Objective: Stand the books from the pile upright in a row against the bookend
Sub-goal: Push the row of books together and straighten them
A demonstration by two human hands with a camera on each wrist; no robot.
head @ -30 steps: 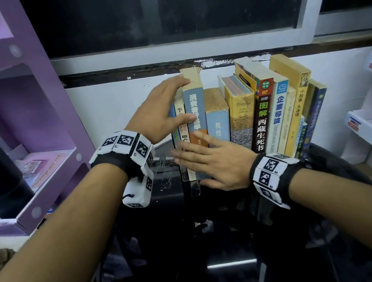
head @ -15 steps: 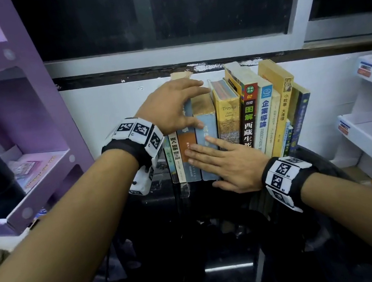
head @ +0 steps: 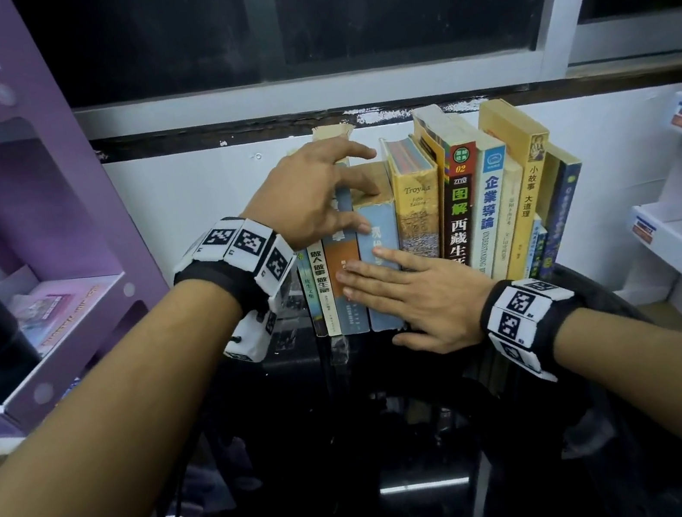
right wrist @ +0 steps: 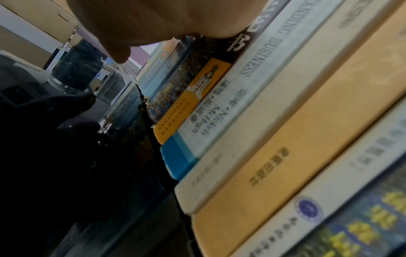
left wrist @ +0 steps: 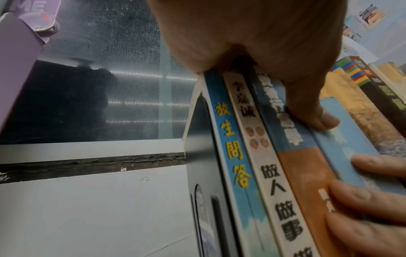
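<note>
Books (head: 436,214) already stand in a row on the black desk (head: 409,451), no pile visible; left hand (head: 315,199) grips the leftmost tops, right hand (head: 423,294) presses flat, fingers straight, apparently just squaring up.

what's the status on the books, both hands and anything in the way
Left hand curled over tops of the left-end books. Right hand flat, pressing spines. Book row upright against the dark bookend. Nothing blocking.
</note>
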